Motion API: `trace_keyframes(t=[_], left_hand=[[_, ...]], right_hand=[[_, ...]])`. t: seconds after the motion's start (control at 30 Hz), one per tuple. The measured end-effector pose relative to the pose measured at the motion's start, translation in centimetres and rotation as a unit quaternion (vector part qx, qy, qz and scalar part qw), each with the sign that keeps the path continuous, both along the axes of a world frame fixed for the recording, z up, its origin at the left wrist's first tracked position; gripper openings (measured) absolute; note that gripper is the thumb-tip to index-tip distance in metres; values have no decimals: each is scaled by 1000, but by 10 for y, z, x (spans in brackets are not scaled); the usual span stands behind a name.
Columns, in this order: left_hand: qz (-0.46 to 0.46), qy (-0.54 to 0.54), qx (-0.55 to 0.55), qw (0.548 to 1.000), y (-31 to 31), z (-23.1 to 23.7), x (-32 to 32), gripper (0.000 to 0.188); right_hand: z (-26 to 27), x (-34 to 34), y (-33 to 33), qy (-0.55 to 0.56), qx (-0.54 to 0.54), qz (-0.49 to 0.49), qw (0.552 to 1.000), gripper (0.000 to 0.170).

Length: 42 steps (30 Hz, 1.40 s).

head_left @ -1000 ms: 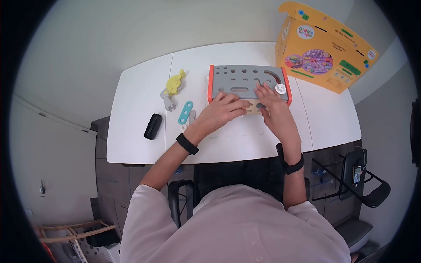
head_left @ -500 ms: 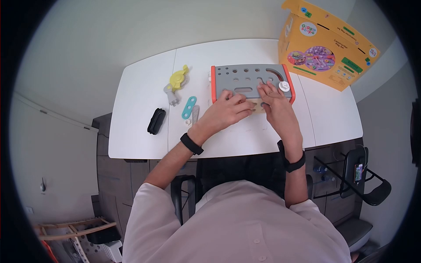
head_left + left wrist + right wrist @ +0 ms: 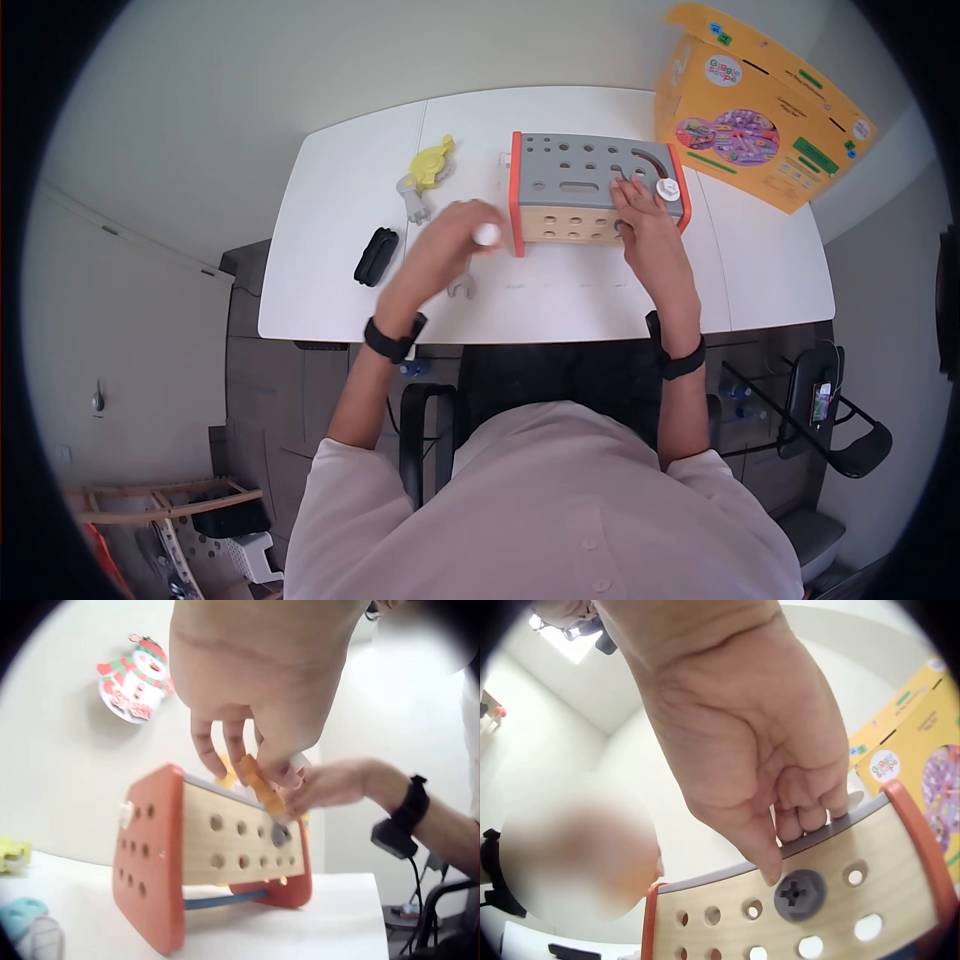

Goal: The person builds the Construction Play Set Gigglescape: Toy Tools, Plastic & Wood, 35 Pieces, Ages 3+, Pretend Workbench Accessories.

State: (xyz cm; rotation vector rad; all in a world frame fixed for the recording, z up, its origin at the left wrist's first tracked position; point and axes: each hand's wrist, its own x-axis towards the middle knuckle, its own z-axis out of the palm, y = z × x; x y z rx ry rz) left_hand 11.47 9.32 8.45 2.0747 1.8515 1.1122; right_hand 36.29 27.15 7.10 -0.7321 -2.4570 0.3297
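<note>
A toy workbench (image 3: 575, 175) has a grey top, a pale wooden front with holes and red ends. My left hand (image 3: 447, 245), left of it and blurred in the head view, pinches a small orange piece (image 3: 261, 785) with a white round end (image 3: 487, 234); cannot tell what kind of piece it is. My right hand (image 3: 655, 240) grips the bench's upper front edge, fingertips over the top and thumb down the front. Right at that thumb, a dark grey bolt head (image 3: 800, 895) with a cross slot sits in the front. A white bolt head (image 3: 667, 189) lies by the curved slot.
Left on the white table (image 3: 330, 200) lie a yellow and grey toy tool (image 3: 430, 170) and a black case (image 3: 376, 257). A grey toy wrench (image 3: 461, 287) and a teal strip (image 3: 22, 915) are near my left hand. A yellow box (image 3: 765, 120) stands at the back right.
My left hand has left the bench front and moved left with the piece, uncovering the rows of holes. My right hand stays at the bench's edge. The head view has shifted slightly.
</note>
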Motion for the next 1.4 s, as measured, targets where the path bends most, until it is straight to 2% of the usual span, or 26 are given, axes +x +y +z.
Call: trace_keyframes(t=[0.07, 0.13, 0.23, 0.3, 0.4, 0.47, 0.5, 0.57, 0.6, 0.67, 0.7, 0.77, 0.9, 0.97, 1.1, 1.17, 1.23, 1.27, 1.33, 1.37, 1.4], left_hand=[[28, -34, -39, 998, -26, -12, -32, 27], [182, -112, -200, 956, -48, -31, -54, 24], [227, -92, -186, 951, -67, -54, -68, 25], [229, -109, -192, 948, -71, -64, -70, 25], [205, -100, -133, 965, -71, -82, -77, 23], [211, -170, -157, 950, -68, -72, -70, 21], [211, -171, -156, 950, -68, -75, -74, 21], [181, 25, -44, 982, -68, -79, -84, 20], [181, 25, -44, 982, -66, -82, -87, 20], [260, -50, -60, 962, -62, -73, -86, 22], [261, -49, -60, 962, -60, -69, -85, 22], [346, 20, -146, 927, -55, -56, -78, 24], [337, 52, -193, 920, -49, -66, -90, 25], [280, 161, -164, 932, -47, -77, -98, 25], [259, 204, -161, 930, -45, -84, -97, 25], [263, 277, -139, 914, -43, -77, -92, 23], [264, 260, -121, 921, -38, -65, -79, 21], [268, 240, -105, 927, -33, -54, -69, 19], [250, 222, -84, 939, -18, -28, -44, 17], [236, 204, -66, 948, -11, -14, -29, 15], [214, 211, -50, 953, -3, 1, -15, 16]], right_hand=[[0, 2, 1, 11, 6, 12, 1000, 55], [1, 3, 1, 11, -7, 15, 1000, 55], [3, 3, 2, -13, -20, 7, 1000, 59], [2, 3, 2, -14, -21, 9, 1000, 59], [2, 3, 2, -15, -20, 12, 1000, 59], [2, 4, 2, -16, -19, 14, 1000, 59], [1, 3, 2, -20, -16, 13, 1000, 59], [1, 4, 3, -24, -12, 11, 1000, 60], [0, 4, 3, -24, -9, 14, 1000, 60], [0, 4, 4, -23, -6, 18, 1000, 60], [0, 4, 4, -24, -6, 17, 1000, 60], [-1, 5, 4, -25, -5, 16, 1000, 60], [-1, 5, 3, -11, -17, 22, 1000, 60], [2, 6, 1, -8, -25, 22, 999, 60], [7, 9, -4, 11, -16, 34, 999, 58], [11, 17, -6, 22, 2, 38, 999, 55], [23, 30, -8, 135, -116, 66, 982, 38], [28, 35, -5, 135, -114, 62, 982, 38], [36, 47, -2, 224, -180, -74, 955, 27], [39, 48, 0, 222, -179, -79, 955, 27], [44, 42, 7, 217, -111, -122, 962, 28]])
